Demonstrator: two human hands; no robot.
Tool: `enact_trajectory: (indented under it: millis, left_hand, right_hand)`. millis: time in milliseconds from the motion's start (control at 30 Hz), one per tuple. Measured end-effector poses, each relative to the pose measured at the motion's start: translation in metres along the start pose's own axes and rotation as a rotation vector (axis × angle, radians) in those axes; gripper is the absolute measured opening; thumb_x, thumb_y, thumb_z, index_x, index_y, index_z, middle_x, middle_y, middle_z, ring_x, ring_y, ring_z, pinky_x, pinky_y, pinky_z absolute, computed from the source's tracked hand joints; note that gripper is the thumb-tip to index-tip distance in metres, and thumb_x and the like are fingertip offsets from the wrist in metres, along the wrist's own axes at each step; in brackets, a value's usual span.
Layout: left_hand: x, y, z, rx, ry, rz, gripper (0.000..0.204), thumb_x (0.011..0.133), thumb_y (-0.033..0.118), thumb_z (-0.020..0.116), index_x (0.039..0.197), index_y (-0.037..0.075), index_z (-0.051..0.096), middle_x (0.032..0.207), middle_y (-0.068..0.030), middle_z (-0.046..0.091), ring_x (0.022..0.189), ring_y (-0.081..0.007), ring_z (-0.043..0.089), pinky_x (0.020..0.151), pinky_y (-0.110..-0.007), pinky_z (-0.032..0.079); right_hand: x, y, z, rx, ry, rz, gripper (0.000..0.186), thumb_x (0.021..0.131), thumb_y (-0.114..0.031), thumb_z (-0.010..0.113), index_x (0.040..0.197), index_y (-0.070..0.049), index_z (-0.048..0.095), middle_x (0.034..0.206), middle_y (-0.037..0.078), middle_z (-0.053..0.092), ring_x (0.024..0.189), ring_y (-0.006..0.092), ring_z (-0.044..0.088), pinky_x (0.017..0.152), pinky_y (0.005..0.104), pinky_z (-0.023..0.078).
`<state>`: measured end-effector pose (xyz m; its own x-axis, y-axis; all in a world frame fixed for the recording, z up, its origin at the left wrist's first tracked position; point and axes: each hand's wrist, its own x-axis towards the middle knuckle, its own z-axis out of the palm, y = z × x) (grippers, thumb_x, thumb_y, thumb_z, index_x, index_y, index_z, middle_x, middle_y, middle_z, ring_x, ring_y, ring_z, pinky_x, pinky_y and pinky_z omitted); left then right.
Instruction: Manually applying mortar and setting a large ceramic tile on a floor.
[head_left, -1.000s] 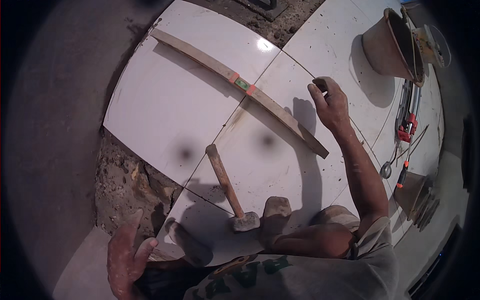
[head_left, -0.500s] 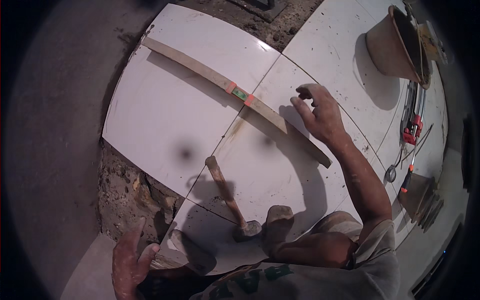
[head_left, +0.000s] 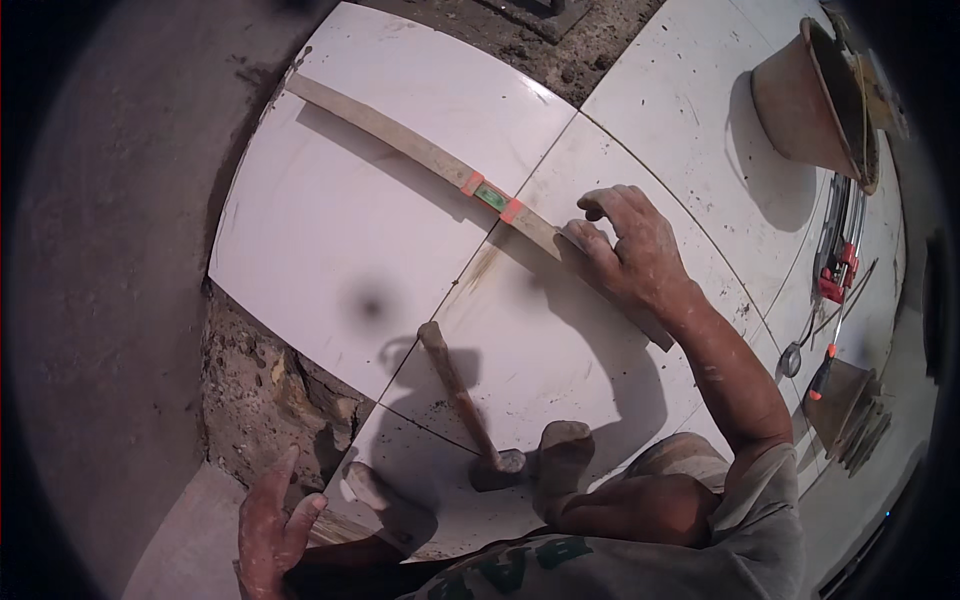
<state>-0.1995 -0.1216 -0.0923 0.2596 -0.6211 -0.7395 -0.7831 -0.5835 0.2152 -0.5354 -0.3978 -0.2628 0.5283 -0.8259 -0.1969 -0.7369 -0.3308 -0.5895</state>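
Observation:
A long, straight beam-like spirit level (head_left: 400,137) with a green vial between orange bands lies slantwise across two white tiles (head_left: 330,210). Over its right end is my right hand (head_left: 635,250), thumb and fingers curved but apart. It covers part of the level; whether the thumb touches it I cannot tell. Down at the lower left, my left hand (head_left: 275,525) is held with fingers spread and nothing in it, close to bare mortar. A hammer (head_left: 458,395) with a wooden handle rests between my feet and the level, its head toward me.
At the upper right stands a mortar-stained bucket (head_left: 810,105). Below it lie a long tile cutter (head_left: 838,265) with red parts, a screwdriver (head_left: 822,375) and a stack of thin pieces (head_left: 850,415). Rough mortar (head_left: 260,370) borders the tiles at left; a grey floor (head_left: 110,300) lies beyond.
My right hand has come down and left, closer to the level. The left hand has shifted slightly right. The whole view has moved a little; the level and hammer stay on the tiles.

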Motion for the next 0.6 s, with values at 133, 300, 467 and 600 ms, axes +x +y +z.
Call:
enact_trajectory:
  millis: [133,300,467,600]
  left_hand:
    - [0.003,0.000,0.005,0.013,-0.006,-0.032,0.061,0.084,0.030,0.070,0.133,0.000,0.050,0.121,-0.0266,0.059,0.112,-0.0426,0.056,0.095,-0.045,0.044]
    - [0.006,0.004,0.008,0.018,-0.028,-0.081,0.063,0.087,0.036,0.066,0.134,-0.001,0.049,0.121,-0.0266,0.060,0.110,-0.0389,0.060,0.096,-0.042,0.045]
    - [0.007,0.001,0.009,0.020,-0.022,-0.069,0.063,0.087,0.034,0.066,0.135,-0.002,0.048,0.124,-0.0271,0.058,0.111,-0.0383,0.059,0.096,-0.043,0.045]
    - [0.007,0.000,0.009,-0.016,-0.013,-0.042,0.063,0.087,0.032,0.067,0.135,-0.002,0.047,0.127,-0.0275,0.056,0.114,-0.0385,0.058,0.097,-0.042,0.044]
  right_hand:
    - [0.003,0.003,0.005,-0.018,0.003,-0.066,0.029,0.090,-0.027,0.061,0.103,-0.002,0.057,0.092,0.014,0.058,0.093,0.0308,0.056,0.079,0.0434,0.049]
    - [0.002,0.005,0.010,-0.045,0.012,-0.102,0.032,0.088,-0.030,0.064,0.101,-0.002,0.057,0.091,0.014,0.057,0.092,0.0305,0.056,0.078,0.0424,0.049]
    - [0.002,0.001,0.012,-0.114,-0.026,-0.080,0.036,0.085,-0.033,0.067,0.100,-0.002,0.058,0.091,0.014,0.056,0.091,0.0298,0.056,0.078,0.0416,0.050]
    - [0.003,-0.004,0.013,-0.119,-0.050,-0.075,0.037,0.085,-0.035,0.067,0.099,-0.002,0.058,0.091,0.013,0.056,0.091,0.0286,0.056,0.079,0.0414,0.051]
